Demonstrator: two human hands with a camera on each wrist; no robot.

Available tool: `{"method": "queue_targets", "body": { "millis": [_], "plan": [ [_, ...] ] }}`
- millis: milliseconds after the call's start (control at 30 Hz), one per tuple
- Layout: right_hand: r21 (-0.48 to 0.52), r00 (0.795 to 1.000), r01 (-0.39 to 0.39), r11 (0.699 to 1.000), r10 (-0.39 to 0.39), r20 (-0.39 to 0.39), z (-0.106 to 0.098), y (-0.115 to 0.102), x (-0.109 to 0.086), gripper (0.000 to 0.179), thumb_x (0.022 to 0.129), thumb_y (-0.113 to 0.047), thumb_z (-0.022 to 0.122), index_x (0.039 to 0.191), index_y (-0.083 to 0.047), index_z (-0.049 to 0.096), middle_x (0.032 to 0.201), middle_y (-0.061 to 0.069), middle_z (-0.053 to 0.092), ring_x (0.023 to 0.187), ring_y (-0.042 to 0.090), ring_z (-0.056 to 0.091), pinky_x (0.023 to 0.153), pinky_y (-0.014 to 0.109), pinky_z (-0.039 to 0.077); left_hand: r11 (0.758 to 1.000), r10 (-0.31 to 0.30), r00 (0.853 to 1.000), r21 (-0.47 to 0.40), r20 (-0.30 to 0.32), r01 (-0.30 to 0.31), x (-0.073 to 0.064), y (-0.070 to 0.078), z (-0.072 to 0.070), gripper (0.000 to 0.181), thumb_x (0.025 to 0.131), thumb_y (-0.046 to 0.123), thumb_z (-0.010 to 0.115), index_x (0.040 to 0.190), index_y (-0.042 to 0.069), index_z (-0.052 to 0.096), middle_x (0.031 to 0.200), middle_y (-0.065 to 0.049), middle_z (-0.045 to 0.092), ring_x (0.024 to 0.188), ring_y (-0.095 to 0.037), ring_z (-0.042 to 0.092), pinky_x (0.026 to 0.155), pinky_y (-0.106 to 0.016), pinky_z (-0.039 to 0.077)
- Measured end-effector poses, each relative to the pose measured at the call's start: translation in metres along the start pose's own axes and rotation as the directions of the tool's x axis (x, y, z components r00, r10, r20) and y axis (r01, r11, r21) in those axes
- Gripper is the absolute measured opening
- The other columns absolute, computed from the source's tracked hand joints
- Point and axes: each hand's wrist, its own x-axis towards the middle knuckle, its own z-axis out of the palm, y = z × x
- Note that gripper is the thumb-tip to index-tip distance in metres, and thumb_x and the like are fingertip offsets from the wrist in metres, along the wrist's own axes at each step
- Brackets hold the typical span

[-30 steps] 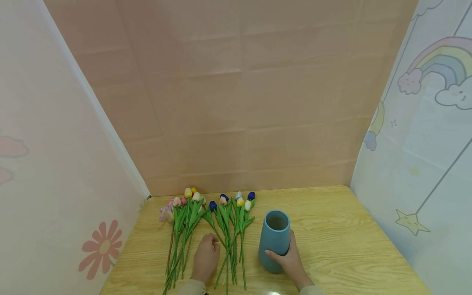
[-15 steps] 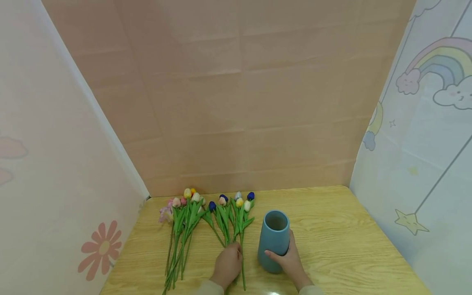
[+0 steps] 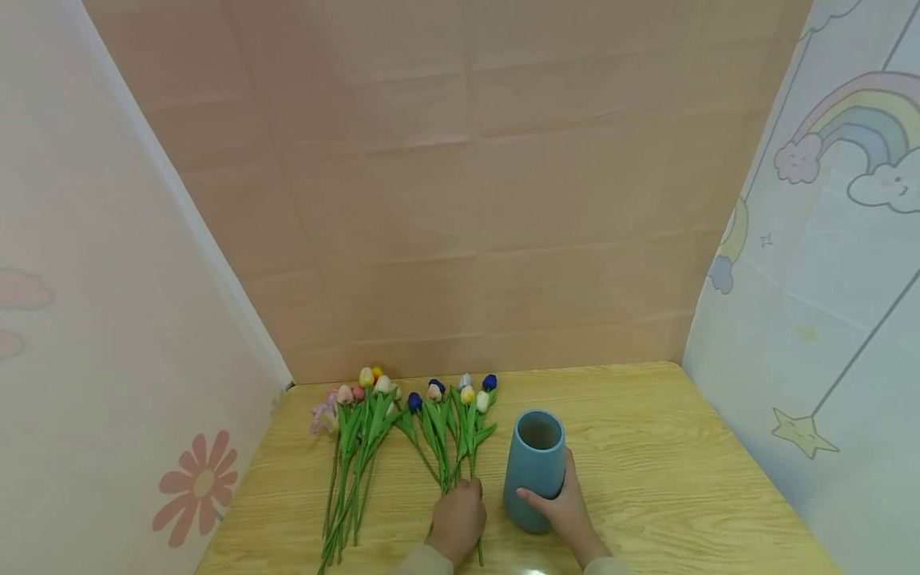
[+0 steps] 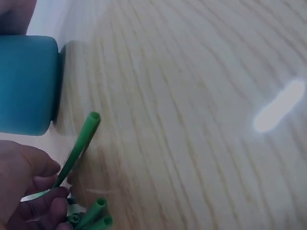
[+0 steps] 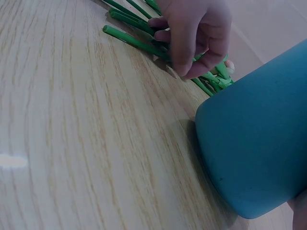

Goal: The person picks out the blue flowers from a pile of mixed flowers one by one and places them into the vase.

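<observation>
While the right hand (image 3: 566, 511) grips the blue vase (image 3: 534, 471), thumb across the front and fingers round its right side, the left hand (image 3: 458, 521) is down just beside it, thumb and finger pinching a green stem (image 4: 82, 143) whose end pokes out past them. The vase stands upright on the wooden table (image 3: 661, 479), mouth facing up, to the right of all the flowers. Farther from me, past that left hand (it hides part of the stems), spread the leaves and heads of the nearer bunch (image 3: 434, 423), dark blue, white, yellow and pale pink tulips. To its left lies another bunch (image 3: 370, 427), stems crossing, with a frilly purple-pink bloom (image 3: 325, 417) at its outer edge. Behind the table hangs a creased tan sheet (image 3: 460, 200), and a rainbow (image 3: 866, 100) decorates the pale right wall (image 3: 848, 335).
</observation>
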Motion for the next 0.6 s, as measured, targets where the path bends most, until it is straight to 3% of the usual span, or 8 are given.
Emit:
{"method": "queue_targets", "body": {
  "millis": [167,400,533,600],
  "plan": [
    [-0.001,1.0,0.002,1.0,-0.002,0.001,0.0,0.001,0.001,0.092,0.073,-0.008,0.083,0.145,-0.014,0.027,0.137,0.014,0.045,0.122,0.035,0.045,0.095,0.054,0.04,0.998,-0.053,0.998,0.028,0.025,0.053,0.002,0.005,-0.006,0.015,0.08,0.011,0.075,0.087,0.01,0.062,0.075,-0.003,0.062,0.057,-0.014,0.06,0.046,-0.028,0.049],
    [-0.004,1.0,-0.023,1.0,0.023,0.01,-0.001,-0.001,0.0,0.092,0.074,-0.01,0.083,0.146,-0.016,0.025,0.14,0.015,0.043,0.125,0.038,0.044,0.097,0.057,0.039,0.974,-0.203,0.978,-0.095,0.049,0.206,0.005,0.005,-0.011,0.046,0.079,0.006,0.071,0.12,-0.001,0.053,0.07,-0.007,0.062,0.05,-0.017,0.058,0.042,-0.031,0.045],
    [0.002,0.999,-0.036,0.999,0.036,0.019,-0.001,-0.001,0.0,0.092,0.075,-0.012,0.082,0.146,-0.018,0.025,0.141,0.015,0.042,0.127,0.04,0.044,0.097,0.06,0.039,0.933,-0.251,0.965,-0.246,0.073,0.261,0.006,-0.001,-0.013,0.051,0.081,0.002,0.068,0.126,-0.009,0.045,0.061,-0.006,0.057,0.042,-0.014,0.05,0.037,-0.027,0.04],
    [0.001,0.999,-0.04,0.999,0.04,0.021,-0.001,-0.002,0.0,0.092,0.075,-0.012,0.083,0.146,-0.018,0.025,0.141,0.015,0.042,0.127,0.04,0.044,0.097,0.06,0.039,0.883,-0.277,0.955,-0.364,0.109,0.298,0.006,-0.004,-0.014,0.053,0.083,-0.001,0.065,0.128,-0.014,0.041,0.059,-0.007,0.056,0.041,-0.013,0.048,0.036,-0.025,0.038]
  ]
}}
